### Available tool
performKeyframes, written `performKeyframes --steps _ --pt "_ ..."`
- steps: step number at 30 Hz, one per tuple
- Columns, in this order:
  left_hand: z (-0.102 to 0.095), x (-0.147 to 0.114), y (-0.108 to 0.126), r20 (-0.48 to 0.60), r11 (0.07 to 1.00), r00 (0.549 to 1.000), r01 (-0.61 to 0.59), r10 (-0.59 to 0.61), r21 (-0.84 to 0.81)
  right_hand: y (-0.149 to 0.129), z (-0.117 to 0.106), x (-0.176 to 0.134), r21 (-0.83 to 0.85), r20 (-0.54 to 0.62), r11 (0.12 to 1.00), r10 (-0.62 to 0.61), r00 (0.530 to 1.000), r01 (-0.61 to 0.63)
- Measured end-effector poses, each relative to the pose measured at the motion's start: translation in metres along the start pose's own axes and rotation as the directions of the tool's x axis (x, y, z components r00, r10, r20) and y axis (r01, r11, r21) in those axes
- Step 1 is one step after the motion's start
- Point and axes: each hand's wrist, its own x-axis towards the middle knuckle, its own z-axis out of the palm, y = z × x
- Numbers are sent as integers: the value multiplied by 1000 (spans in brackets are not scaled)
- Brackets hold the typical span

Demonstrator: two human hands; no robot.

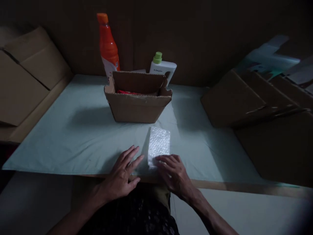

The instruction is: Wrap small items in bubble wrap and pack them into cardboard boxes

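Left hand: I have the left hand (122, 174) over the near edge of the table, its fingers spread apart and nothing held, just left of the wrap.
Right hand: I read the right hand (174, 171) as touching, its fingertips on the near end of the wrap; whether they pinch it, I cannot tell from here.
Bubble wrap: the bubble-wrap piece (159, 142) lies on the pale green cloth (85, 133), near the front edge, its length running near to far.
Open carton: the small cardboard box (135, 109) stands upright just beyond the wrap, open at the top, with something red (128, 92) inside.
Bottles: behind the carton I make out an orange-red bottle (109, 49) at left and a white green-capped bottle (161, 69) at right.
Step at the wrap: I judge this as handling or settling the piece, not carrying it.
Next move: any lift would call for right fingers firmly under the near edge, the left hand steadying the opposite side, since so light a sheet could slide.
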Motion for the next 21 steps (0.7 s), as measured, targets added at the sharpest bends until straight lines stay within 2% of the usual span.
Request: performKeyframes --steps 2,5,7,9,13,17,21 --pt "3 -6 6 69 998 995 -66 66 -12 -17 6 -2 116 46 992 -49 998 43" --pt "10 -11 9 29 995 997 -66 68 -75 -24 11 -7 239 88 971 -35 995 12" --pt "12 -13 8 -34 989 999 33 -38 -142 -20 8 -14 289 99 957 12 995 -40" --pt "10 -13 6 -52 957 979 181 -197 -228 -14 3 -22 298 112 952 44 993 -76" --pt "6 -11 1 -27 830 889 415 -457 -372 -10 5 -29 196 139 976 64 988 -91" --pt "6 -5 0 -13 787 858 466 -514 -403 -18 20 -16 211 2 969 134 991 -132" --pt "1 -4 3 33 744 857 466 -515 -478 -18 29 0 265 -106 926 304 947 -268"
